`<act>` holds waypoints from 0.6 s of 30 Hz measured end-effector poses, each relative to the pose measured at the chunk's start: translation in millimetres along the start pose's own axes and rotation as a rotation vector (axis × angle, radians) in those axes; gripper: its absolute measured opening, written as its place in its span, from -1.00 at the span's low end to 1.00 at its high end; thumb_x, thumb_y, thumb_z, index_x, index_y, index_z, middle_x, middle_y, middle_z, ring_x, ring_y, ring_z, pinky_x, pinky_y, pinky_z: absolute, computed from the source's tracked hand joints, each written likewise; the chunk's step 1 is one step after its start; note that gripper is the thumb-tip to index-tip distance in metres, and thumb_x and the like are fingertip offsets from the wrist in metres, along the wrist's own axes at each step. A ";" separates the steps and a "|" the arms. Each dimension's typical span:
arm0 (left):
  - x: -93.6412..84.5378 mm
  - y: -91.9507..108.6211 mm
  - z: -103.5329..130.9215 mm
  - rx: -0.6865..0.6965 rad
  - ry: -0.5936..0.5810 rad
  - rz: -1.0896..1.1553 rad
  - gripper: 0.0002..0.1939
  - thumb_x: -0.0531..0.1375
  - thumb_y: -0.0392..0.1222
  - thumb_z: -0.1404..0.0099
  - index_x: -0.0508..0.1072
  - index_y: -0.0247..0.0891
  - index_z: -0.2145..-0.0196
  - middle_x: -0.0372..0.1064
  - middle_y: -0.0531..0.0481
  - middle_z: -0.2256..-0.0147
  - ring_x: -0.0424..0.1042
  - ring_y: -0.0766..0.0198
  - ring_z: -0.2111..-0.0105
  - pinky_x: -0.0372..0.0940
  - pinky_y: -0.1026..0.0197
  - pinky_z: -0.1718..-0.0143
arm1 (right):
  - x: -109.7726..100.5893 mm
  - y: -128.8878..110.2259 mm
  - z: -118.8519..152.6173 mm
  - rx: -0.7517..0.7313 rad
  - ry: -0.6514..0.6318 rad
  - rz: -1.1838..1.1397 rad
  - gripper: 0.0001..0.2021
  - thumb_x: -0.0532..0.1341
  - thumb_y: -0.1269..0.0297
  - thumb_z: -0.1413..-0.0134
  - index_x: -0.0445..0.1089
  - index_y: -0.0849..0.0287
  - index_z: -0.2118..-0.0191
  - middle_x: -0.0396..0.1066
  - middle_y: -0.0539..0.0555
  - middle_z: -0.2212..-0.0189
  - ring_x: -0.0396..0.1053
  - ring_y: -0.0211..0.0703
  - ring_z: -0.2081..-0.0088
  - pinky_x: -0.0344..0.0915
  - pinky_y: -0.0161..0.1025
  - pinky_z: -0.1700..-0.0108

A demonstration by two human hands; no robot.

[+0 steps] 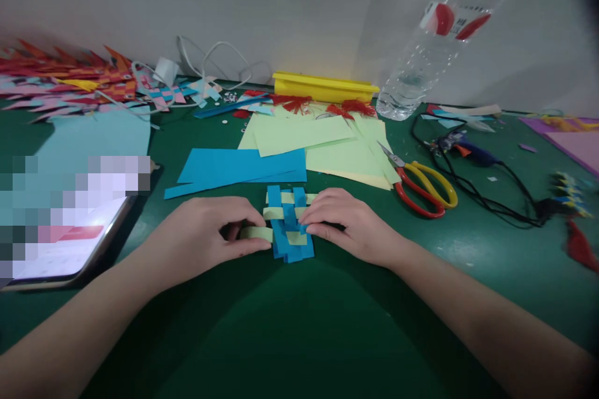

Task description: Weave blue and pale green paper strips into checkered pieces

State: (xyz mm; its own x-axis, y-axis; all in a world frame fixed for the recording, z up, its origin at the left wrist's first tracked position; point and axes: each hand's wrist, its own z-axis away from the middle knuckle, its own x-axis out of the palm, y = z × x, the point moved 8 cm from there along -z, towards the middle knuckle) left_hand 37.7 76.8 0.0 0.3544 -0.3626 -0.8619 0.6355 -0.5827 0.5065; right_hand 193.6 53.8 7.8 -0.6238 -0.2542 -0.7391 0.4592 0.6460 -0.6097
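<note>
A small woven piece of blue and pale green paper strips (289, 212) lies on the green table between my hands. My left hand (215, 230) pinches a pale green strip (256, 234) between thumb and fingertips, at the left edge of the weave. The strip's right end meets the blue strips low on the weave. My right hand (349, 224) has thumb and fingertips closed on the right blue strip (303, 229) of the weave. The lower ends of the blue strips hang loose toward me.
Behind the weave lie blue paper (238, 165) and pale green sheets (346, 153). Scissors (423, 187) with red and yellow handles rest at the right, near a black-corded glue gun (472, 149). A phone (84, 230) stands left; a clear bottle (421, 62) stands at the back.
</note>
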 end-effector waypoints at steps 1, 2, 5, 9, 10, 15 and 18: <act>1.0 2.8 0.2 0.023 0.003 -0.001 -0.75 0.19 0.06 -0.22 0.47 -0.16 0.30 0.38 0.09 0.41 0.28 0.40 0.52 0.14 0.34 0.51 | 0.2 0.0 0.0 0.001 -0.003 0.003 -0.84 0.14 0.27 -0.21 0.45 0.14 0.20 0.51 0.01 0.20 0.39 -0.20 0.09 0.19 -0.12 -0.07; 2.1 6.2 0.4 0.049 0.005 -0.010 -0.77 0.19 0.04 -0.23 0.47 -0.16 0.30 0.38 0.08 0.38 0.30 0.40 0.51 0.14 0.34 0.50 | 0.3 -0.1 -0.1 0.002 -0.006 0.005 -0.84 0.14 0.27 -0.21 0.45 0.13 0.20 0.51 0.00 0.20 0.39 -0.19 0.09 0.19 -0.12 -0.07; 3.9 16.3 1.3 0.121 0.039 -0.076 -0.79 0.19 0.03 -0.24 0.47 -0.14 0.30 0.38 0.08 0.31 0.35 0.37 0.44 0.13 0.33 0.47 | 0.2 -0.3 -0.1 0.002 -0.013 0.008 -0.84 0.13 0.26 -0.21 0.44 0.13 0.20 0.50 0.00 0.20 0.39 -0.19 0.09 0.19 -0.12 -0.08; 4.4 22.6 2.8 0.163 0.089 -0.137 -0.79 0.17 0.02 -0.26 0.46 -0.15 0.30 0.36 0.07 0.28 0.37 0.34 0.38 0.14 0.31 0.45 | 0.2 -0.4 -0.4 -0.004 -0.018 0.018 -0.83 0.13 0.25 -0.22 0.45 0.14 0.21 0.50 0.00 0.21 0.38 -0.21 0.09 0.18 -0.13 -0.07; 4.7 23.4 3.2 0.176 0.096 -0.141 -0.79 0.17 0.03 -0.26 0.45 -0.15 0.30 0.36 0.06 0.28 0.37 0.34 0.38 0.14 0.30 0.44 | 0.3 -0.4 -0.4 -0.006 -0.018 0.021 -0.83 0.12 0.25 -0.22 0.45 0.15 0.22 0.50 0.00 0.21 0.38 -0.21 0.09 0.18 -0.14 -0.07; 7.2 23.0 3.9 0.203 0.129 -0.152 -0.75 0.15 0.08 -0.27 0.43 -0.14 0.29 0.36 0.07 0.31 0.38 0.31 0.38 0.16 0.29 0.44 | 1.0 -2.8 1.5 -0.024 -0.012 0.073 -0.84 0.15 0.22 -0.20 0.45 0.11 0.22 0.50 -0.04 0.21 0.36 -0.21 0.09 0.10 -0.11 -0.15; 10.8 22.7 3.2 0.195 0.122 -0.169 -0.72 0.14 0.11 -0.26 0.41 -0.14 0.26 0.37 0.07 0.32 0.39 0.29 0.38 0.17 0.28 0.44 | -3.4 -4.8 3.1 -0.031 0.054 0.123 -0.86 0.15 0.21 -0.19 0.45 0.07 0.27 0.51 -0.08 0.26 0.37 -0.22 0.12 -0.05 -0.04 -0.23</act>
State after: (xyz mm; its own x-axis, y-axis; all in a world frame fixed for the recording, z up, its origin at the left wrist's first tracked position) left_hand 53.8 57.4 2.3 0.3422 -0.1653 -0.9250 0.5525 -0.7609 0.3404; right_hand 195.4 49.3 12.4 -0.5977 -0.1328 -0.7906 0.5151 0.6920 -0.5057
